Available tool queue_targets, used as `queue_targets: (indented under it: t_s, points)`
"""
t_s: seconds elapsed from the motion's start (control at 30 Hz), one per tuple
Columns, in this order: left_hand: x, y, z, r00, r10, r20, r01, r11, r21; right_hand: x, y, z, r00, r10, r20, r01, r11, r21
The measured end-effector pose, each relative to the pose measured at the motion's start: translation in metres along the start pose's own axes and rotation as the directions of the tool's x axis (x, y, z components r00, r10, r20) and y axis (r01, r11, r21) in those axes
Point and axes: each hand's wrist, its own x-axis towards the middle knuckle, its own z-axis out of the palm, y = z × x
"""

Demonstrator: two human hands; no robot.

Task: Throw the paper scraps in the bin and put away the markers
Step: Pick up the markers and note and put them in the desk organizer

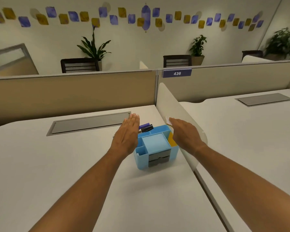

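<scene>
Head view: open office, white desk [57, 164] fronted by a beige partition [74, 92] and flanked on the right by a white divider panel [172, 108]. Reaching forward over the desk, both bare forearms. Left hand [126, 136] flat, palm down and turned slightly inward, fingers straight and pressed together, holding nothing. Right hand [185, 133] likewise flat and empty, fingers together, angled toward the left. Between the two hands, a blue desk organizer [155, 146], its left edge under the left palm, its right edge under the right palm. Just beyond the left hand's fingers, at the organizer's far left corner, two markers [146, 127], one purple, one black, tilted leftward.
</scene>
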Motion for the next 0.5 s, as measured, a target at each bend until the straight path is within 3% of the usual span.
queue_targets:
  t_s: [0.13, 0.27, 0.5]
  points:
    - [0.003, 0.004, 0.012, 0.999, -0.048, 0.022, 0.048, 0.999, -0.003, 0.017, 0.01, 0.012, 0.984, 0.123, 0.128, -0.136, 0.986, 0.099]
    - [0.0, 0.003, 0.018, 0.992, -0.119, 0.051, 0.123, 0.99, -0.076, 0.035, 0.017, 0.025, 0.913, 0.299, 0.277, -0.376, 0.88, 0.29]
    - [0.002, -0.003, 0.018, 0.966, -0.203, 0.162, 0.24, 0.935, -0.261, 0.045, 0.022, 0.045, 0.825, 0.39, 0.41, -0.527, 0.792, 0.308]
